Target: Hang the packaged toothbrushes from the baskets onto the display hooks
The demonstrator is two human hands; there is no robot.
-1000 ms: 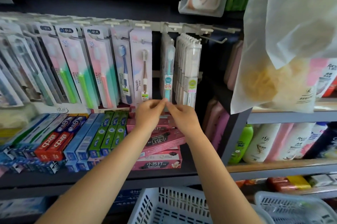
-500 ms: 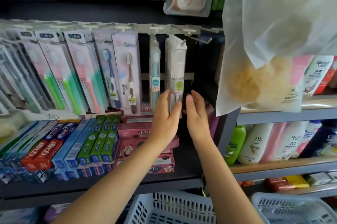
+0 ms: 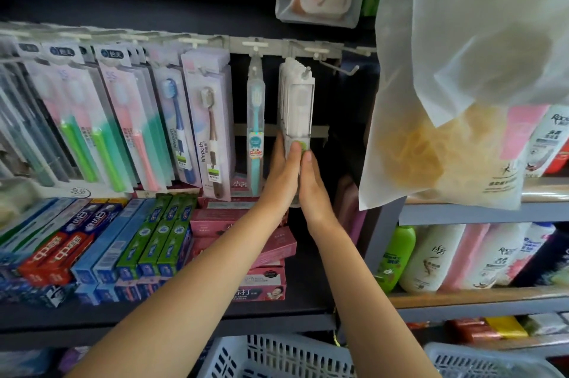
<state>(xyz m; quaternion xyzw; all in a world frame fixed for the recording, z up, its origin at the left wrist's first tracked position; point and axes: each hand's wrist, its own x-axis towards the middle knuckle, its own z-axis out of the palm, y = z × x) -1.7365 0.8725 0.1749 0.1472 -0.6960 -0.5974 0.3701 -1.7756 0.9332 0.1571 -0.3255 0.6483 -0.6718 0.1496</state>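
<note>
On the hook rail at mid-shelf, a stack of clear-and-white boxed toothbrush packs (image 3: 296,113) is hanging from a white display hook (image 3: 305,72), its lower end sitting between two hands. The left hand (image 3: 281,176) is lying flat along the stack's left side, fingers straight, thumb pressing the green round sticker; the right hand (image 3: 314,190) is pressing the right edge, fingers straight and close together. Just left, a single teal toothbrush in a clear sleeve (image 3: 255,128) is showing a "CLEAN" label, and a brown toothbrush on a pale card (image 3: 211,122) is reading "Niepoth". Below, red, blue and green toothpaste cartons (image 3: 101,251) are lying on the dark shelf. Two white slotted plastic baskets (image 3: 277,357) are standing at the bottom edge; their contents cannot be made out.
</note>
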